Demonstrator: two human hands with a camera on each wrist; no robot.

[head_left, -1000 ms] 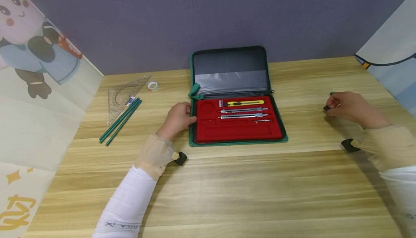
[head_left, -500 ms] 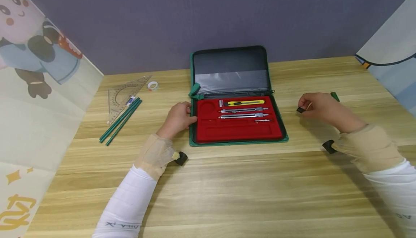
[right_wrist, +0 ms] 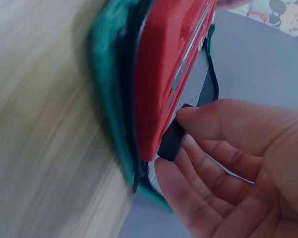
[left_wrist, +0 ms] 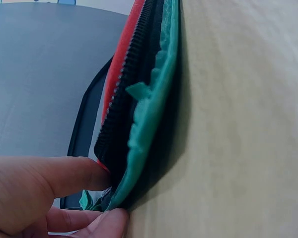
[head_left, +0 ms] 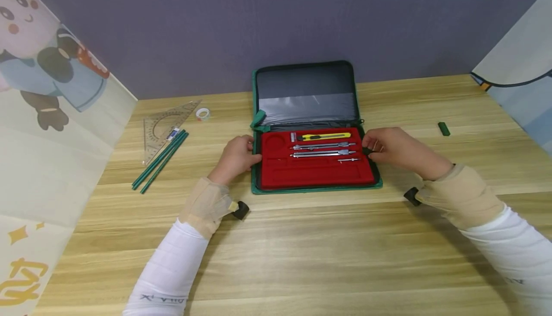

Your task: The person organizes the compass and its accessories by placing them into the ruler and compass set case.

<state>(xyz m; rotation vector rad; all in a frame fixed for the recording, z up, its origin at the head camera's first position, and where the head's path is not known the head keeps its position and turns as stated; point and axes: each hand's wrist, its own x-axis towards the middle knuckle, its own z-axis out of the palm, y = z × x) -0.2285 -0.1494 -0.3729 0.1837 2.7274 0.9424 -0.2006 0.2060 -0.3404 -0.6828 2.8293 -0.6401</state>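
Observation:
A zippered green case (head_left: 316,192) lies open on the table, its dark lid leaning back. Its red tray (head_left: 276,176) holds a yellow utility knife (head_left: 338,136), two silver compass-like instruments (head_left: 323,154) and a small metal piece (head_left: 348,160). My left hand (head_left: 235,160) grips the case's left edge, thumb above and fingers below in the left wrist view. Between the thumb and fingers of my right hand (head_left: 398,150) is a small black rectangular block (right_wrist: 172,140), held at the tray's right edge. Whether the block touches the tray I cannot tell.
Left of the case lie a clear set square (head_left: 148,136) with a protractor, a small white-and-blue eraser (head_left: 172,134), several green pencils (head_left: 159,161) and a white ring-shaped roll (head_left: 202,113). A small dark green block (head_left: 443,129) lies at right. A grey wall (head_left: 194,33) stands behind.
My right hand has moved left with the black block, from the table's right side to the case's right edge, uncovering the green block. My left hand has stayed put.

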